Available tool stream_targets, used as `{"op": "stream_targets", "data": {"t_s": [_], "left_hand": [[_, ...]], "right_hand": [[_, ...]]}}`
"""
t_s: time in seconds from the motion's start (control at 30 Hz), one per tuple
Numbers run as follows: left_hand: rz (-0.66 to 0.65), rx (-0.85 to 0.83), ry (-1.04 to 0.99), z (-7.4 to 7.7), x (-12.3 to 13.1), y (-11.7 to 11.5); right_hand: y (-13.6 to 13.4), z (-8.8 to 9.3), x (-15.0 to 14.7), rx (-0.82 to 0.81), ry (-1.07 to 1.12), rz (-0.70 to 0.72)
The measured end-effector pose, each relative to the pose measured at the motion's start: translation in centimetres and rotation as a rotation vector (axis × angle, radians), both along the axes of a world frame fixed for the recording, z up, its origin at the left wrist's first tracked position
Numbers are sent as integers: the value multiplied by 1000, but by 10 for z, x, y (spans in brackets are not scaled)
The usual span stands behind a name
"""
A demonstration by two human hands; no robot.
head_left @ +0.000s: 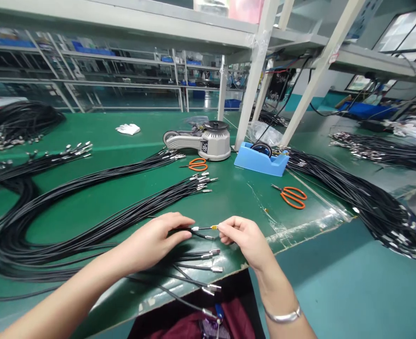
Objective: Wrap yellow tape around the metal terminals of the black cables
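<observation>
Left hand [158,238] pinches black cable [184,229]; right hand [245,238] pinches its yellow tip [214,227], near table [229,193] edge.

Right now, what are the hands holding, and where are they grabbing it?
Both hands hold one black cable near its metal-tipped end. The left hand pinches the black cord just behind the tip; the right hand pinches the small yellow piece at the very end.

Green bench mat [116,136], black cables [87,226] w/ silver ends, orange scissors [291,195], blue tape holder [260,162], yellow tip [214,227], white glove [127,128].
</observation>
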State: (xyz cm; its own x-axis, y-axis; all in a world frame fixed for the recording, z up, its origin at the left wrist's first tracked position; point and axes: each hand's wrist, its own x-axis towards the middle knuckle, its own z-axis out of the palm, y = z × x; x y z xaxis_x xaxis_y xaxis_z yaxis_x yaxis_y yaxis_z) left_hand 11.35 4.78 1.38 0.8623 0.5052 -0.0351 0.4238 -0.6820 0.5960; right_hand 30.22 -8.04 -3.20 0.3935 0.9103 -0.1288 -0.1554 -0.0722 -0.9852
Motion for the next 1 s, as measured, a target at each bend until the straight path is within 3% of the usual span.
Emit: {"op": "stream_targets", "data": {"t_s": [0.1,0.3,0.67,1.0], "left_hand": [[-92,60,-12,-4,16,-5],[-132,121,-39,-4,33,-14],[-93,273,-90,-16,41,-25],[-125,333,-81,-15,45,-27]], "right_hand": [[0,0,0,-4,0,-11],[0,4,-2,-11,14,-35],[2,6,-3,-19,19,-75],[0,4,-4,-2,28,-100]]}}
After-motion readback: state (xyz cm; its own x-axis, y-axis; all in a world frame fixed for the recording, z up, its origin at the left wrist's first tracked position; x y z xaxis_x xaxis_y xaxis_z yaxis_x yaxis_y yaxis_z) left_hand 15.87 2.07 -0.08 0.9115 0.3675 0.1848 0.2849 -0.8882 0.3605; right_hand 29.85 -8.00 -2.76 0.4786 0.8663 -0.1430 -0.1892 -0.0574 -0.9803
